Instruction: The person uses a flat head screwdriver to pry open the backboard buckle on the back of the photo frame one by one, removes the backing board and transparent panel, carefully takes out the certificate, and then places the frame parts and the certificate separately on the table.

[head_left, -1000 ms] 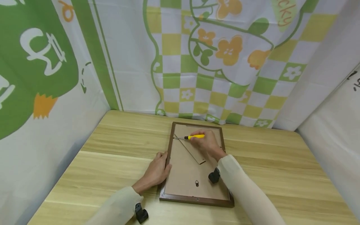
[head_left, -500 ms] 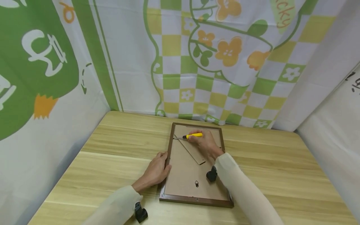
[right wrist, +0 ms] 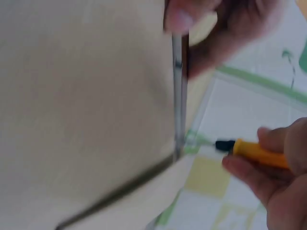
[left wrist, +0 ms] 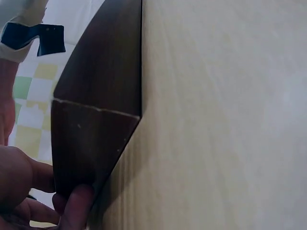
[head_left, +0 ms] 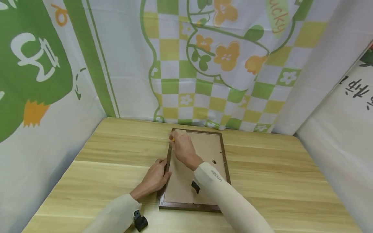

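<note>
A picture frame [head_left: 194, 207] with a brown border lies on the table with its beige backing board [head_left: 179, 191] upward. My left hand [head_left: 155, 175] grips its left edge; in the left wrist view the fingers [left wrist: 79, 203] lie against the dark frame side [left wrist: 96, 139]. My right hand [head_left: 183, 147] holds a screwdriver [right wrist: 259, 154] with a yellow handle and black collar at the frame's upper left corner. In the right wrist view its blurred metal tip points at the frame's edge, where a stand leg [right wrist: 139, 206] slants across the board. Whether the tip touches is unclear.
A small metal hanger [head_left: 214, 161] sits on the right part of the board. The wooden table [head_left: 276, 181] stretches out on both sides. A checked, flowered cloth [head_left: 186, 100] hangs behind it, and printed white sheets flank it. A black camera [head_left: 140, 221] sits on the left wrist.
My right hand has moved left with the screwdriver, from over the board to the frame's upper left edge, turning so the handle is mostly hidden. My left hand keeps its grip. The head view has shifted slightly.
</note>
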A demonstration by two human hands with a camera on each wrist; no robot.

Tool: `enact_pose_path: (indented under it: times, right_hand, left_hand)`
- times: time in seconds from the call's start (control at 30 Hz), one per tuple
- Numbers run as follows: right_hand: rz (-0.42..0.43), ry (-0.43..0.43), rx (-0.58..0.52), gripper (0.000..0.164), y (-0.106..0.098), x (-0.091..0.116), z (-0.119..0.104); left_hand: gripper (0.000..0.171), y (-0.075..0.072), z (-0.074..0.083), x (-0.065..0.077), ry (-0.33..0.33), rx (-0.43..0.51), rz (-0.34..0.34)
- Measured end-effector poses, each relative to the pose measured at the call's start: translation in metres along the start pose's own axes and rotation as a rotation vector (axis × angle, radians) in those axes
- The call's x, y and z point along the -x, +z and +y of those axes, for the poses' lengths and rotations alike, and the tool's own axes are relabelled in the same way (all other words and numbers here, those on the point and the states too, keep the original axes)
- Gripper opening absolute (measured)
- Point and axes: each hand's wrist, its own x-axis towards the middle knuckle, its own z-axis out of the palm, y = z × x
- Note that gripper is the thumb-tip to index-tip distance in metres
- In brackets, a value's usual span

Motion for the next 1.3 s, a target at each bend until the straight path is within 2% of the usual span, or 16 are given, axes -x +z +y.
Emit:
enact_pose_path:
  times: [0.07,0.17,0.27,0.3,0.37,0.53,0.63,0.7,0.73,0.93,1.0,1.2,1.3]
  right_hand:
    - [0.007,0.108,-0.083,0.017,-0.001,0.001,0.012]
    - [0.022,0.319,-0.293,0.025,-0.004,0.004,0.035]
    - [0.033,0.432,-0.441,0.026,-0.004,0.007,0.05]
    - [0.03,0.437,-0.457,0.025,-0.005,0.007,0.052]
    - [0.012,0.393,-0.418,0.023,-0.006,0.005,0.049]
    - [-0.027,0.211,-0.201,0.024,-0.016,-0.001,0.028]
    - [-0.015,0.193,-0.172,0.025,-0.026,0.0,0.019]
    - [0.008,0.207,-0.196,0.023,-0.033,0.003,0.017]
    - [0.012,0.219,-0.218,0.023,-0.036,0.004,0.017]
    - [0.036,0.253,-0.364,0.018,-0.048,0.019,0.026]
    - [0.049,0.262,-0.395,0.017,-0.051,0.024,0.028]
    - [0.064,0.289,-0.464,0.015,-0.056,0.038,0.035]
    - [0.058,0.295,-0.54,0.017,-0.059,0.044,0.042]
  left_hand:
    - [0.056,0.0,0.0,0.0,-0.007,0.002,-0.013]
    - [0.058,0.001,-0.001,0.0,-0.028,0.014,-0.034]
    - [0.059,0.0,0.0,0.0,-0.045,0.026,-0.047]
    - [0.059,0.0,0.0,0.0,-0.046,0.029,-0.046]
    - [0.058,-0.001,0.002,0.001,-0.044,0.031,-0.039]
    - [0.056,0.001,0.005,0.001,-0.036,0.05,-0.018]
    - [0.055,0.003,0.006,0.002,-0.042,0.074,-0.014]
    - [0.055,0.003,0.006,0.003,-0.039,0.089,-0.004]
    - [0.055,0.007,0.002,0.003,-0.019,0.079,0.013]
    - [0.059,0.005,0.004,0.012,-0.053,0.124,0.015]
    - [0.063,0.005,0.014,0.015,-0.095,0.146,-0.005]
    - [0.072,0.021,0.034,0.026,-0.186,0.179,-0.024]
    - [0.073,0.019,0.035,0.025,-0.191,0.143,-0.01]
